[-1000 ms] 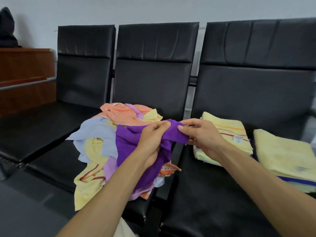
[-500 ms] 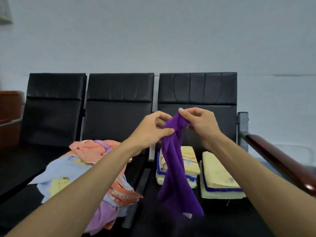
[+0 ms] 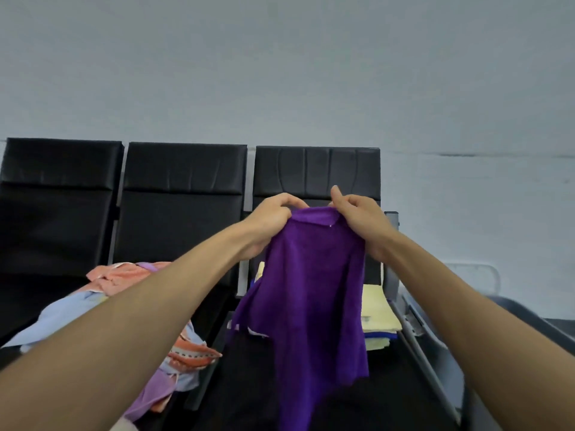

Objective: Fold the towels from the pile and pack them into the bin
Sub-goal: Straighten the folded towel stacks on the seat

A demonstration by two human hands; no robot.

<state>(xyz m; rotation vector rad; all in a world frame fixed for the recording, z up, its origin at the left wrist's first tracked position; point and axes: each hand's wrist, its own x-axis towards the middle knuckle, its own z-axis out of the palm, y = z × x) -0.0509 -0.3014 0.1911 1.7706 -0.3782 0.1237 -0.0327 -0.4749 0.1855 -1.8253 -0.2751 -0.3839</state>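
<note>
— Pale grey wall (image 3: pixel 280 73) behind, black seats (image 3: pixel 183 197) in front of it. How many seats?
— Three in a row. Two hands, one purple towel (image 3: pixel 311 290).
— Start at the fingers.
— The left hand (image 3: pixel 270 222) pinches the towel's top edge, its fingers (image 3: pixel 286 202) and thumb curled over it. The right hand (image 3: pixel 364 225) grips the same edge just beside it, fingers curled the same way. Both forearms reach in from the bottom corners.
— And the towel itself?
— In the air over the right-hand seat, hanging from that top edge. Its long axis runs up and down, with the loose end pointing at the cushion.
— Around it?
— One loose pile of towels (image 3: pixel 124 293) on the seats to its left. Folded yellow towels (image 3: pixel 376 309) lie behind it on the right-hand seat, partly hidden, so I cannot count them.
</note>
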